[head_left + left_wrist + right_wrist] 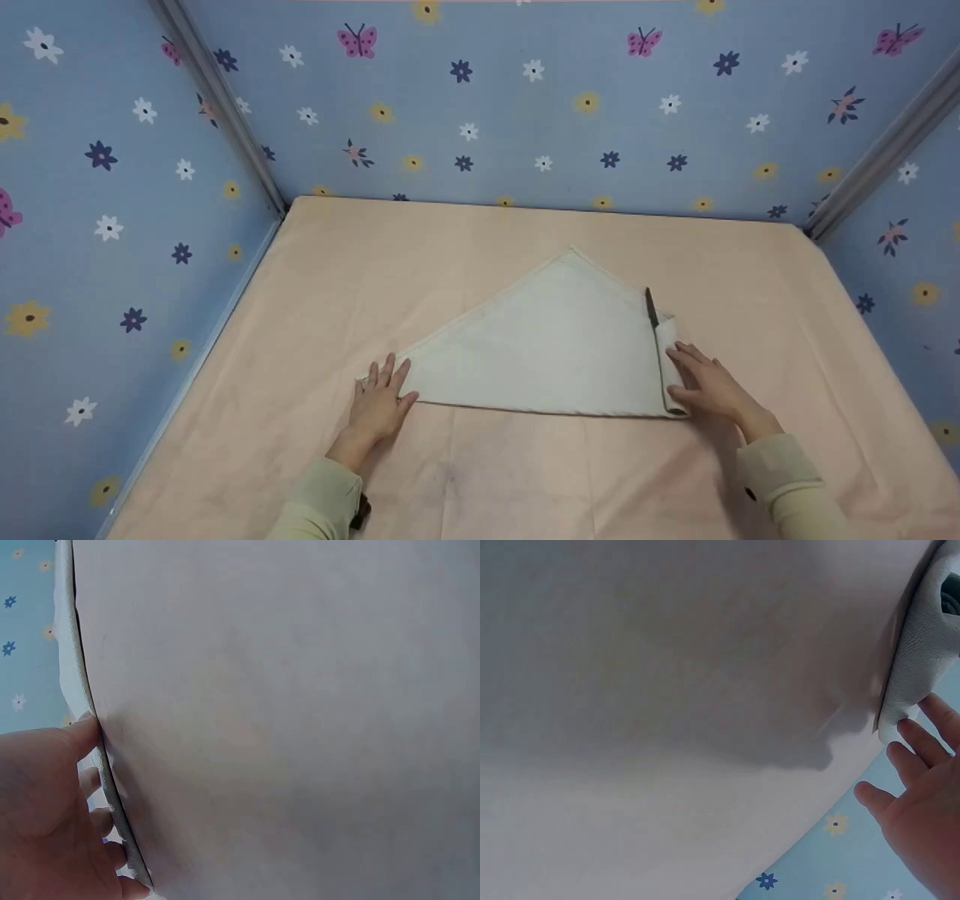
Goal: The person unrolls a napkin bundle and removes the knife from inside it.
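A white cloth (540,345) lies flat with its peak pointing to the far side. Its right end is turned into a narrow roll (670,367). From the far end of the roll sticks a slim dark pointed piece (651,306), whose kind I cannot tell. Something dark green also shows inside the roll's near end (950,596). My left hand (379,405) rests on the cloth's left corner, fingers spread and fairly straight. At the other end my right hand (712,386) touches the roll from its right side with extended fingers.
A pale peach cover (517,480) is spread over the table. Blue panels (510,97) printed with flowers and butterflies stand at the back, left and right, joined by grey posts (225,105) at the back corners.
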`<state>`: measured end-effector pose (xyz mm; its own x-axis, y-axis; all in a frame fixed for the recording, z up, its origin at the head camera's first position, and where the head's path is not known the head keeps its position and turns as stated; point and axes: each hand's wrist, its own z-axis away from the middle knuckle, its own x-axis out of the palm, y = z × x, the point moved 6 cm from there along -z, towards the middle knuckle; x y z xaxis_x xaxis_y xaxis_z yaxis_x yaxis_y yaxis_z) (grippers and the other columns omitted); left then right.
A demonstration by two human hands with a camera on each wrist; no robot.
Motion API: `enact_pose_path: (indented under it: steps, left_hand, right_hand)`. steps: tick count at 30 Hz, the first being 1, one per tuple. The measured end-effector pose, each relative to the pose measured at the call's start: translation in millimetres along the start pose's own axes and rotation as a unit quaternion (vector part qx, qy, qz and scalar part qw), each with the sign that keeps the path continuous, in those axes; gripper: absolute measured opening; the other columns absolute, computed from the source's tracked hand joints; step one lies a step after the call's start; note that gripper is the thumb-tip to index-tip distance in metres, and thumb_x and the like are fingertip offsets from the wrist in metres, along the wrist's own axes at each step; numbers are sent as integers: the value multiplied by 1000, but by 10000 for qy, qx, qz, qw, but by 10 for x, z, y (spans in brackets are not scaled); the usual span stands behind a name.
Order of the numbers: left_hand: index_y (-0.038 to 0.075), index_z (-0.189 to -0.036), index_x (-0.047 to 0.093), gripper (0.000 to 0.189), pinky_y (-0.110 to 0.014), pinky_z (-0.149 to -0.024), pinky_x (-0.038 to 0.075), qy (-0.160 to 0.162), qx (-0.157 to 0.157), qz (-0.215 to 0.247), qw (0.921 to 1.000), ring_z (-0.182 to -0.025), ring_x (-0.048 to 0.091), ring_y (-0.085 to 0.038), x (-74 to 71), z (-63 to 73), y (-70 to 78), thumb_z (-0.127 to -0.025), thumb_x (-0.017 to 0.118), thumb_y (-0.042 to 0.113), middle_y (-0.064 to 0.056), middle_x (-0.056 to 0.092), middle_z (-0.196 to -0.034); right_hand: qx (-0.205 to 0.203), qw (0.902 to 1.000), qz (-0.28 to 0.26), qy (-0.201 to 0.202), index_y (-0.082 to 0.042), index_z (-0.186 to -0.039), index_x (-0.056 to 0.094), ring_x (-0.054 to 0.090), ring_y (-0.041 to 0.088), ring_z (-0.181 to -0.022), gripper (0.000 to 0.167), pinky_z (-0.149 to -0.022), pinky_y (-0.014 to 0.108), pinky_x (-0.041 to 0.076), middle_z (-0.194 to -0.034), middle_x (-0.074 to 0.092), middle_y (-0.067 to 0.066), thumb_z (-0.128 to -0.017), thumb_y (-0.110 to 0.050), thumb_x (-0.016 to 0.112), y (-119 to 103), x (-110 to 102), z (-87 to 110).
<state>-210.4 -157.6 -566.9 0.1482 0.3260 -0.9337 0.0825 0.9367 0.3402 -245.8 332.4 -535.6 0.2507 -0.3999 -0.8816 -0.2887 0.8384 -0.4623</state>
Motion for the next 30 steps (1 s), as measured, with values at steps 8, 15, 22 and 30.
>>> enact_pose_path:
  steps: [8,15,22,30]
  left_hand:
    - [9,-141,24,58,-62,-98,8,-51,-5,-18,10000,-129,7,-43,-5,-7,5,-93,40,39,-18,12,-145]
    - [9,-141,25,58,-61,-99,8,-75,-39,-2,10000,-129,7,-43,-2,1,3,-93,40,38,-19,12,-145]
    - [9,-140,26,58,-62,-98,10,-28,3,5,10000,-129,8,-44,-17,9,10,-93,41,38,-19,14,-145]
    - [8,-140,26,58,-62,-98,9,-57,-22,28,10000,-129,8,-44,-18,2,10,-93,41,39,-19,13,-145]
  right_hand:
    - [-26,10000,-5,30,4,-133,34,16,44,-127,63,-98,61,12,-138,24,27,-83,-23,62,-30,0,-18]
    - [-186,9997,106,142,5,-131,37,18,43,-127,63,-96,62,15,-138,26,26,-81,-21,65,-106,1,-53]
    - [-580,9976,-11,379,7,-127,42,20,44,-126,58,-94,65,15,-136,31,25,-80,-17,66,-200,-11,-105]
    - [-552,9983,-57,191,2,-127,45,19,41,-128,58,-97,62,11,-138,30,22,-79,-22,68,-230,43,-192]
